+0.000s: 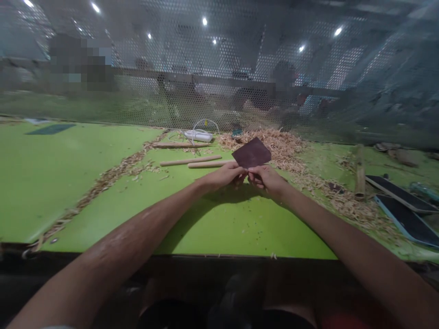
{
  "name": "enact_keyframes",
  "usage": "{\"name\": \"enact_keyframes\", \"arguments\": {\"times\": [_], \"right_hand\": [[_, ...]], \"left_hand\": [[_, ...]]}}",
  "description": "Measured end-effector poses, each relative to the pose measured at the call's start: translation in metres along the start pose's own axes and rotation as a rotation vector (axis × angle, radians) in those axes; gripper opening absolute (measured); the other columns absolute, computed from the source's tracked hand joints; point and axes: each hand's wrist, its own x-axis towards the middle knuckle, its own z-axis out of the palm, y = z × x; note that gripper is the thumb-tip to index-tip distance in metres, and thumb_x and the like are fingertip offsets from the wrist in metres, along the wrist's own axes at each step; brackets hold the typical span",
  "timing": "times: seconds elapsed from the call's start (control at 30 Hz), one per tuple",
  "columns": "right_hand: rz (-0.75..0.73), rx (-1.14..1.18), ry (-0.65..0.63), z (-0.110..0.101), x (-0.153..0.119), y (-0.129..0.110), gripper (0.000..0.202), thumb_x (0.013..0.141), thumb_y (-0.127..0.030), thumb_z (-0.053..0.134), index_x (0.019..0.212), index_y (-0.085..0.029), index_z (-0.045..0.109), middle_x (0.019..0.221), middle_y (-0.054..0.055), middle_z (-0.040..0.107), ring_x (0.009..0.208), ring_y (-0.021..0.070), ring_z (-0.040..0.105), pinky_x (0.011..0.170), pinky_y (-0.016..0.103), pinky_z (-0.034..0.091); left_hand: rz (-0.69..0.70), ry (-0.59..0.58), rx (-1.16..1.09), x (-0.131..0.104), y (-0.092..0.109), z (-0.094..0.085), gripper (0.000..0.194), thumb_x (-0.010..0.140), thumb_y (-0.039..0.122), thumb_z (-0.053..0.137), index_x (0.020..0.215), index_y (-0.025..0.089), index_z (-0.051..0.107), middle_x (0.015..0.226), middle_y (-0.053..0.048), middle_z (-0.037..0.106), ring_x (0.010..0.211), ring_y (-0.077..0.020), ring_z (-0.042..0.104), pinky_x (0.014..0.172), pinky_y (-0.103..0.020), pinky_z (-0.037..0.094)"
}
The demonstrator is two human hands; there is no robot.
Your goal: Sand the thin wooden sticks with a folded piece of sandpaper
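Observation:
Between my two hands, a dark maroon piece of sandpaper (pixel 253 154) is pinched at its near corner and stands up, tilted, over the green tabletop. My left hand (pixel 228 176) closes on it with thumb and fingers. Right beside it, my right hand (pixel 264 177) pinches the same corner, the fingertips of both almost touching. Just behind my left hand lie two smooth round wooden sticks, one farther off (pixel 190 161) and one nearer (pixel 209 164) whose right end is hidden behind my hand and the sandpaper.
Wood shavings (pixel 283 145) are heaped behind the sandpaper and trail right. A white power strip (pixel 199 135) with a cable sits by a rough stick (pixel 181 145). Two phones (pixel 406 219) and a bamboo piece (pixel 360 171) lie right. A perforated metal screen (pixel 212 91) rises behind.

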Motion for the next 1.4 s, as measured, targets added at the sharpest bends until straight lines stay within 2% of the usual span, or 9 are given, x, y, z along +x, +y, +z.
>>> {"name": "enact_keyframes", "arguments": {"times": [0.1,0.2,0.37,0.5,0.63,0.8,1.03,1.23,1.4], "right_hand": [[0.02,0.02,0.027,0.001,0.0,-0.003,0.048,0.101,-0.043,0.068,0.06,-0.023,0.054,0.048,-0.006,0.031,0.045,0.0091,0.026,0.043,0.025,0.026],[-0.001,0.064,0.034,0.001,-0.001,-0.004,0.046,0.096,-0.041,0.071,0.058,-0.023,0.052,0.048,-0.006,0.03,0.047,0.0092,0.025,0.044,0.025,0.026],[-0.06,0.119,-0.004,-0.002,0.001,-0.001,0.04,0.083,-0.042,0.077,0.056,-0.021,0.057,0.05,-0.005,0.038,0.049,0.0098,0.032,0.043,0.022,0.03],[-0.035,0.082,-0.026,-0.006,0.002,-0.001,0.035,0.084,-0.04,0.078,0.06,-0.02,0.062,0.048,-0.005,0.042,0.046,0.0093,0.032,0.041,0.021,0.029],[-0.045,0.052,0.004,-0.007,0.003,-0.001,0.036,0.087,-0.04,0.078,0.061,-0.02,0.063,0.046,-0.006,0.041,0.043,0.0082,0.031,0.038,0.022,0.026],[-0.039,0.115,0.014,-0.006,0.007,0.003,0.044,0.085,-0.043,0.084,0.058,-0.022,0.056,0.047,-0.007,0.036,0.043,0.0077,0.028,0.038,0.022,0.028],[0.028,0.148,-0.01,-0.003,0.006,0.003,0.049,0.082,-0.055,0.089,0.061,-0.022,0.058,0.048,-0.008,0.036,0.043,0.0082,0.029,0.039,0.021,0.031],[0.092,0.138,0.015,-0.006,0.003,0.002,0.041,0.078,-0.043,0.089,0.066,-0.022,0.056,0.052,-0.007,0.043,0.044,0.0078,0.037,0.038,0.02,0.027],[0.101,0.121,-0.008,-0.008,0.002,0.002,0.041,0.076,-0.041,0.09,0.065,-0.021,0.056,0.052,-0.007,0.043,0.043,0.0076,0.039,0.037,0.02,0.024]], "left_hand": [[0.026,0.004,-0.045,0.001,-0.004,0.002,0.044,0.102,0.031,0.057,0.059,0.019,0.054,0.055,0.002,0.049,0.049,-0.0091,0.043,0.052,-0.024,0.037],[0.057,0.026,-0.061,0.004,-0.008,0.003,0.041,0.101,0.036,0.063,0.064,0.018,0.059,0.056,0.003,0.049,0.05,-0.0085,0.04,0.051,-0.024,0.033],[0.058,0.005,-0.019,0.001,-0.009,-0.002,0.044,0.101,0.044,0.069,0.066,0.017,0.062,0.055,0.002,0.053,0.049,-0.0082,0.043,0.05,-0.023,0.034],[0.048,-0.047,-0.025,0.0,-0.01,-0.003,0.048,0.097,0.048,0.075,0.063,0.017,0.062,0.055,0.0,0.055,0.049,-0.0091,0.048,0.049,-0.023,0.035],[0.029,0.024,-0.091,0.002,-0.009,0.004,0.048,0.1,0.036,0.072,0.059,0.017,0.056,0.056,0.001,0.056,0.05,-0.0095,0.055,0.054,-0.024,0.042],[-0.005,0.1,-0.024,-0.001,-0.001,0.008,0.034,0.099,0.019,0.061,0.065,0.015,0.064,0.053,0.001,0.056,0.049,-0.0085,0.052,0.052,-0.021,0.036],[0.099,0.098,0.057,0.003,-0.005,0.01,0.024,0.094,0.022,0.064,0.07,0.017,0.064,0.057,0.002,0.059,0.051,-0.0107,0.053,0.054,-0.024,0.039],[0.167,0.202,0.25,0.003,-0.007,0.011,0.015,0.092,0.024,0.069,0.08,0.016,0.067,0.066,0.002,0.063,0.06,-0.0126,0.055,0.059,-0.024,0.041],[0.147,0.233,0.209,0.003,-0.008,0.006,0.03,0.096,0.041,0.071,0.08,0.017,0.066,0.068,0.001,0.064,0.06,-0.0131,0.056,0.059,-0.025,0.043]]}}
